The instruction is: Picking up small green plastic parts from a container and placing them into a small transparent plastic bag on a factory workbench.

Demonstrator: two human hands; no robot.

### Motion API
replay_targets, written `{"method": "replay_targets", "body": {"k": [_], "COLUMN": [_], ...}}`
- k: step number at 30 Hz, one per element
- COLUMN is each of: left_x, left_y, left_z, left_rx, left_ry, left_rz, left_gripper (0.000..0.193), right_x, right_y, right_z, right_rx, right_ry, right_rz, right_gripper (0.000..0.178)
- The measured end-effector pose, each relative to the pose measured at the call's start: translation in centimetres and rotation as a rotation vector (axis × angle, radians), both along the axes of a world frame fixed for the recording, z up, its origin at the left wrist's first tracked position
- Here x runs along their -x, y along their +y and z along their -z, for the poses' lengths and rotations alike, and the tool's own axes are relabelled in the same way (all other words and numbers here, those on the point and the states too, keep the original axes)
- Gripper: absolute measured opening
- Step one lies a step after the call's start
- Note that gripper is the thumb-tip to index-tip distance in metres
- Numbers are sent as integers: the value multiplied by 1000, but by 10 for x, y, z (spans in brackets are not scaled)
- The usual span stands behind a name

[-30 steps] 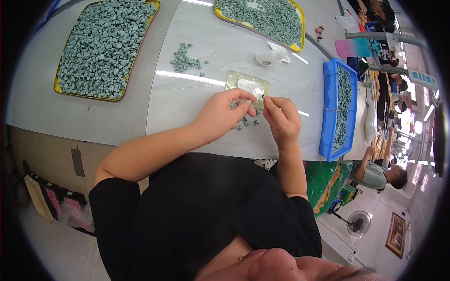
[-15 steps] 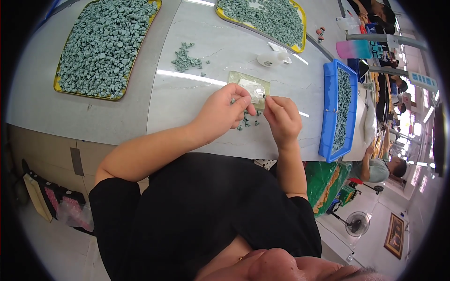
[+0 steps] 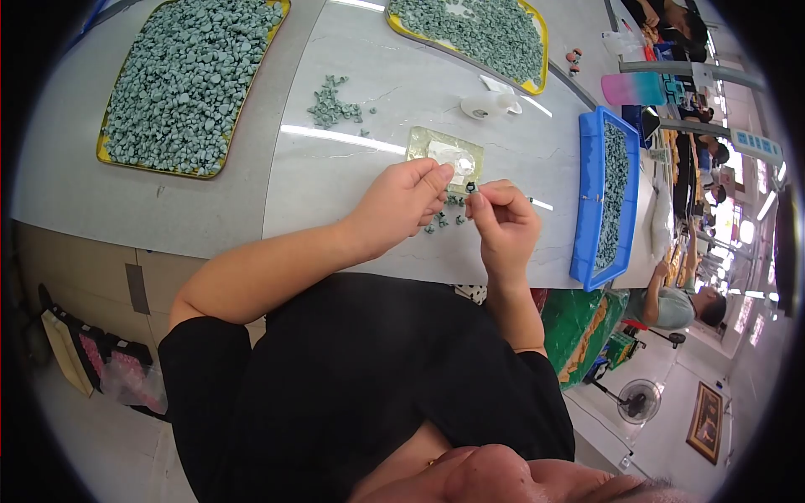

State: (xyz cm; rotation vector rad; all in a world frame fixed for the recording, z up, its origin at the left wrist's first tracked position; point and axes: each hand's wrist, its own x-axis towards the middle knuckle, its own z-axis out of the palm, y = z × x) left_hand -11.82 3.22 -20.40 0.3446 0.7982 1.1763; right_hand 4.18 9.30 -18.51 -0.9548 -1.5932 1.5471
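Between thumb and fingertips, my right hand [image 3: 505,225] pinches a small dark green piece [image 3: 471,188], held just above the table. My left hand [image 3: 401,201] is closed beside it, thumb against the fingers; whatever lies in it is hidden. Behind both hands rests a yellowish-green square pad [image 3: 423,141] with a whitish, wet-looking patch [image 3: 457,161] on top. Several small green pieces [image 3: 440,221] are scattered on the table between my hands, some partly covered by the left one. A loose cluster of similar green pieces [image 3: 331,107] sits farther off to the left.
At the far left stands a yellow-rimmed tray [image 3: 220,174] heaped with green pieces; another yellow tray [image 3: 543,50] is at the back. A white bottle [image 3: 486,104] lies beyond the pad. To the right are a blue bin [image 3: 589,201] and a pink-and-blue cup [image 3: 631,88]. Other people sit farther right.
My right hand has drawn slightly toward me, and its green piece now shows more plainly. The left fingers have closed together; a green piece seen by that thumb earlier is now hidden.
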Motion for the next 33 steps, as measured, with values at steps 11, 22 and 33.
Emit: {"method": "replay_targets", "body": {"k": [11, 22, 33], "left_x": [2, -2, -8], "left_y": [-2, -10, -13], "left_z": [4, 7, 3], "left_rx": [-35, -133, -294], "left_ry": [-11, 191, 532], "left_rz": [-12, -92, -140], "left_gripper": [25, 25, 26], "right_x": [18, 24, 12], "right_y": [1, -8, -12], "right_z": [1, 3, -6], "right_rx": [-1135, -1222, -778], "right_ry": [-291, -314, -279], "right_rz": [-111, -132, -61], "right_gripper": [25, 24, 20]}}
